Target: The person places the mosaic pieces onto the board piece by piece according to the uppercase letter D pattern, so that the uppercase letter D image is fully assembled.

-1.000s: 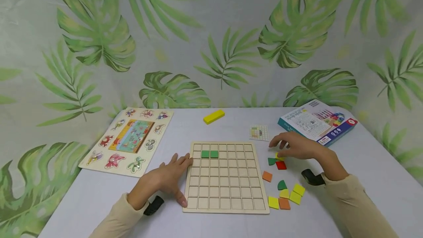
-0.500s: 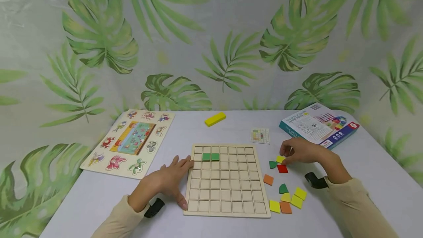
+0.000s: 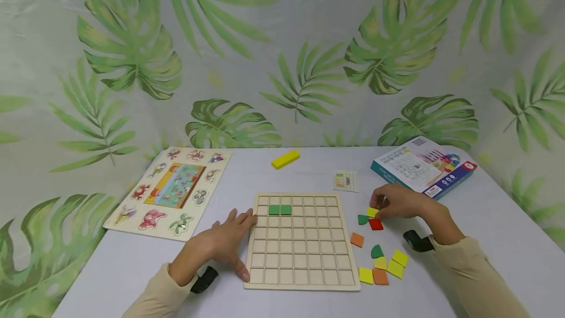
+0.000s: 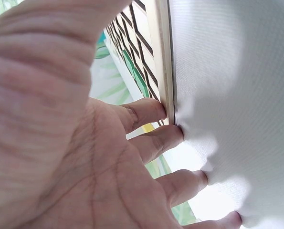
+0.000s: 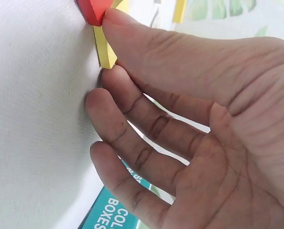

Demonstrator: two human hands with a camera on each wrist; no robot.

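My left hand (image 3: 229,242) lies with spread fingers along the left edge of a wooden grid board (image 3: 300,240); its thumb is at the near corner. In the left wrist view, two fingertips (image 4: 156,110) meet the board's rim and others touch the cloth. Two green square tiles (image 3: 274,209) sit side by side in the board's second row. Right of the board, my right hand (image 3: 399,201) pinches a yellow tile (image 5: 103,50) at the table, thumb on the near side. A red tile (image 3: 376,225) and a green quarter-round tile (image 3: 363,220) lie against it.
Several loose tiles, including an orange one (image 3: 380,277), lie near the board's right edge. A small pattern card (image 3: 346,180) and a game box (image 3: 423,166) are behind. A picture puzzle (image 3: 169,193) lies left; a yellow block (image 3: 285,159) sits at the back.
My right hand has come down from above the small group of tiles, and its thumb and fingers have closed on the yellow tile. My left hand has stayed at the board's edge.
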